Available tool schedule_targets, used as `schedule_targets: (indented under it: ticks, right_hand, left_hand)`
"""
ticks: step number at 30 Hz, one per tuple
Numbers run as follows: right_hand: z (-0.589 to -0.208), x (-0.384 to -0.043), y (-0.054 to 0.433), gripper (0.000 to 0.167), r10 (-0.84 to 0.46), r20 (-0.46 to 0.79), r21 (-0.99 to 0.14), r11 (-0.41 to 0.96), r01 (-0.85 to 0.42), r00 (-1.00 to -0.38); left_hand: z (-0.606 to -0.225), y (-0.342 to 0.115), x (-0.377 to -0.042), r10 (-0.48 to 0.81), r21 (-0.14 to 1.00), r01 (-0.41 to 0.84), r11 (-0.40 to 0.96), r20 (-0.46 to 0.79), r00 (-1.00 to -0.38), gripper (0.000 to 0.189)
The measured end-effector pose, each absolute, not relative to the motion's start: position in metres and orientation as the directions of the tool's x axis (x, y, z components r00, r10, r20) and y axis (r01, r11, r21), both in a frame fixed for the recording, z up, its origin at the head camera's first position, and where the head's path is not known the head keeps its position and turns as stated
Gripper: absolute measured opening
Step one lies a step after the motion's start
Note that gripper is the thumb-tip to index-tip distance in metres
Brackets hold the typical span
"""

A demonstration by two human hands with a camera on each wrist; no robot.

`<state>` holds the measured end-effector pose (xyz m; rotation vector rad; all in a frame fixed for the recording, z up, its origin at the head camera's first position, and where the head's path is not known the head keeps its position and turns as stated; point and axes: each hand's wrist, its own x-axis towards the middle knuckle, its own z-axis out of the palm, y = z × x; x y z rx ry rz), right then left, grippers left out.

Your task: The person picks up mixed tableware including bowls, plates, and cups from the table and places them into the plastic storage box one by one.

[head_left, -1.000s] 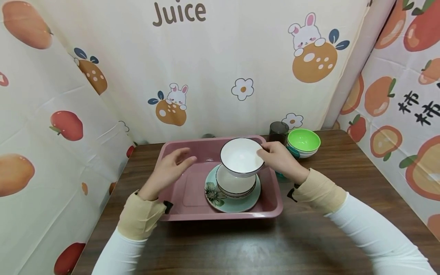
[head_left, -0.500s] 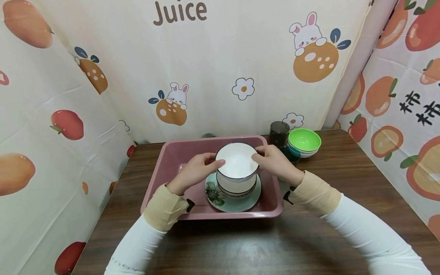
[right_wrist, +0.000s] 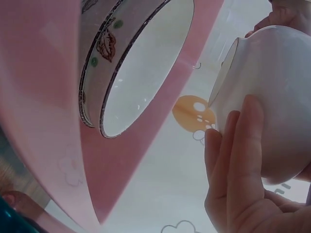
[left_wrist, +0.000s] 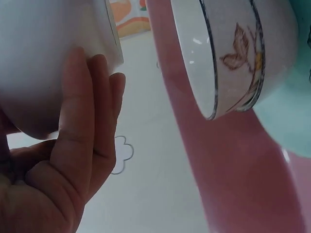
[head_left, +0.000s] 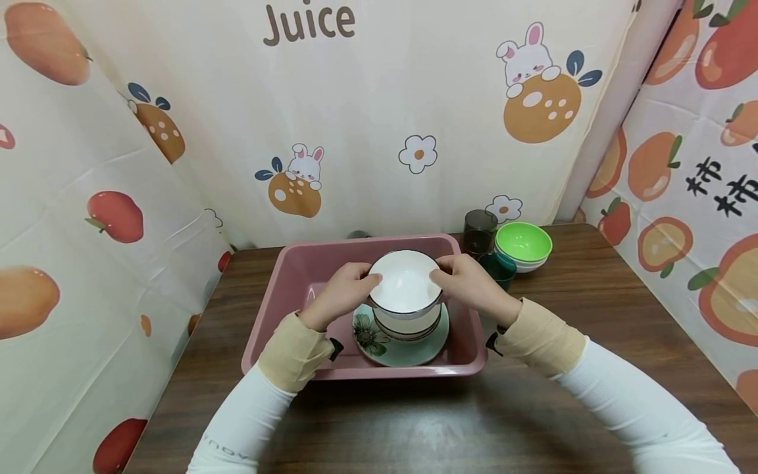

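Observation:
A white bowl [head_left: 405, 283] with a dark rim is held up between both hands, above a stack of bowls. My left hand [head_left: 343, 293] grips its left side, thumb over the rim and fingers underneath, as the left wrist view shows. On the opposite side, my right hand [head_left: 472, 284] pinches the rim the same way. Below it, apart from the held bowl, the stacked bowls [left_wrist: 238, 63] carry a leaf pattern outside. They sit on a pale green plate [head_left: 370, 336] with a dark flower, inside a pink basin [head_left: 296, 263]. The held bowl hides much of the stack.
Behind the right forearm stand a dark see-through cup [head_left: 478, 227] and a teal cup [head_left: 499, 268]. Beside them a green bowl [head_left: 524, 242] rests in a white one. The wooden table [head_left: 403, 428] meets printed curtains at the back and sides.
My left hand has come right from over the basin's left part and taken hold of the bowl. The bowl, with my right hand, has shifted slightly left and toward me.

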<state>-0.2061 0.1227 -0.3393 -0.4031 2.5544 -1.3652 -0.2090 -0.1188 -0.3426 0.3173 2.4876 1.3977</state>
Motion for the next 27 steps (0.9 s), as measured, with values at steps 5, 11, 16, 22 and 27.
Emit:
schedule_targets:
  ticks: [5, 11, 16, 22, 27]
  right_hand:
    - [-0.337, -0.203, 0.123, 0.026, -0.338, -0.036, -0.817, 0.552, -0.167, -0.941]
    - [-0.331, -0.201, 0.129, 0.034, -0.342, -0.020, -0.808, 0.558, -0.186, -0.939]
    - [-0.329, -0.202, 0.142, 0.049, -0.322, -0.040, -0.875, 0.468, -0.122, -0.946]
    - [-0.336, -0.201, 0.158, 0.055, -0.280, -0.023, -0.847, 0.515, -0.130, -0.960]
    - [-0.354, -0.198, 0.164, 0.055, -0.260, 0.035, -0.753, 0.628, -0.197, -0.965]
  left_hand:
    - [-0.337, -0.114, -0.207, 0.293, 0.818, 0.101, 0.566, -0.085, -0.952, 0.030]
    - [-0.331, -0.110, -0.206, 0.279, 0.773, 0.118, 0.623, -0.079, -0.957, 0.029]
    - [-0.331, -0.110, -0.208, 0.283, 0.742, 0.124, 0.659, -0.092, -0.955, 0.029]
    - [-0.334, -0.112, -0.210, 0.286, 0.713, 0.137, 0.688, -0.092, -0.954, 0.029]
    - [-0.340, -0.113, -0.213, 0.288, 0.657, 0.143, 0.740, -0.118, -0.950, 0.031]
